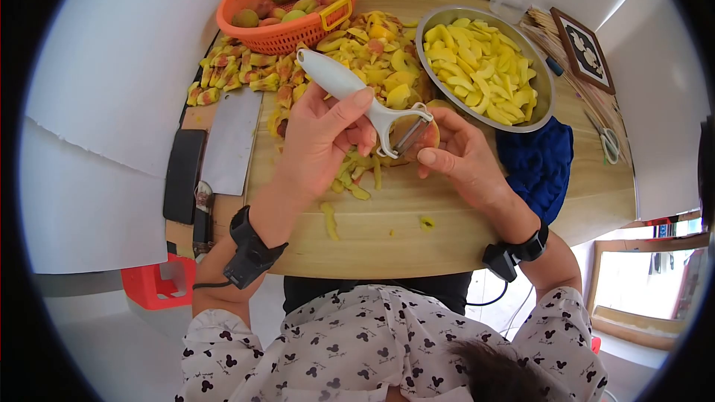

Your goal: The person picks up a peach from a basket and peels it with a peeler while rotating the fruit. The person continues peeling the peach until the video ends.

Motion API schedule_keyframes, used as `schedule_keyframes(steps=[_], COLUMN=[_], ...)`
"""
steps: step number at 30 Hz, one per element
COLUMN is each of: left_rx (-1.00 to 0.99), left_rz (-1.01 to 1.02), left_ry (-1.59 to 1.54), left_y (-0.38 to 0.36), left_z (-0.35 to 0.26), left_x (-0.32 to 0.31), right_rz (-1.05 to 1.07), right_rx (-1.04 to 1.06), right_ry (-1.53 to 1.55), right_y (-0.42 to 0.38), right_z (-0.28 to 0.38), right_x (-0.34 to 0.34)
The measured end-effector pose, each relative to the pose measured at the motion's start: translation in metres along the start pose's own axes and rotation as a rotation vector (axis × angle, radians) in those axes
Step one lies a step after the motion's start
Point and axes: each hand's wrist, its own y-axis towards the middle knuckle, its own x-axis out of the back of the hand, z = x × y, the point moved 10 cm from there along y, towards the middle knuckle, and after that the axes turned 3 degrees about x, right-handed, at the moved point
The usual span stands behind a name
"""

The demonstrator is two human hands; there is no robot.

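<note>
My left hand (328, 130) is closed around the pale handle of a Y-shaped peeler (331, 78), its head angled down to the right. In my right hand (465, 152) is a peach (428, 138), mostly hidden behind the fingers and the peeler. The blade lies right at the peach's near side. Below the hands, curls of peel (350, 182) lie on the wooden table. Just beyond them spreads a heap of peels and yellow peach pieces (395, 74).
An orange basket (287, 33) of whole peaches stands at the back left; a metal bowl (547, 97) of yellow slices is at the right. A blue cloth (540, 164), scissors (611, 145) and a framed picture (585, 48) lie rightward. A cleaver (231, 134) rests at the left.
</note>
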Motion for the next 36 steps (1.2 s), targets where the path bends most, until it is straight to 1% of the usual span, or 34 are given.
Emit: schedule_keyframes(steps=[2,5,7,10,14,16,20,22,28,36], left_rx=[0.010,-0.026,-0.064,-0.075,-0.050,0.001,-0.020,-0.042,-0.015,0.038], left_rz=[0.020,0.016,0.035,0.035,0.072,0.106,0.085,0.117,0.134,0.147], left_ry=[0.006,0.002,0.064,0.075,0.071,0.074,0.133,0.193,0.239,0.182], left_y=[-0.001,-0.004,-0.007,-0.009,-0.010,-0.009,-0.009,-0.007,-0.007,-0.005], left_z=[0.004,0.003,0.001,0.005,0.007,0.013,0.010,0.009,0.009,0.015], left_x=[-0.005,-0.010,-0.014,-0.017,-0.020,-0.020,-0.022,-0.023,-0.023,-0.021], right_rz=[-0.002,0.000,0.002,-0.010,0.013,0.032,0.073,0.078,0.078,0.116], right_rx=[0.002,0.003,0.002,0.020,0.038,0.049,0.025,0.014,-0.016,-0.008], right_ry=[-0.004,-0.005,-0.004,0.017,-0.036,-0.058,-0.051,-0.045,-0.030,-0.046], right_y=[0.000,0.000,-0.001,-0.002,-0.001,-0.001,-0.002,-0.003,-0.004,-0.005], right_z=[0.000,0.002,0.003,0.005,0.005,0.004,0.002,0.001,0.000,0.000], right_x=[0.000,0.001,0.000,0.000,-0.001,-0.002,-0.006,-0.008,-0.011,-0.016])
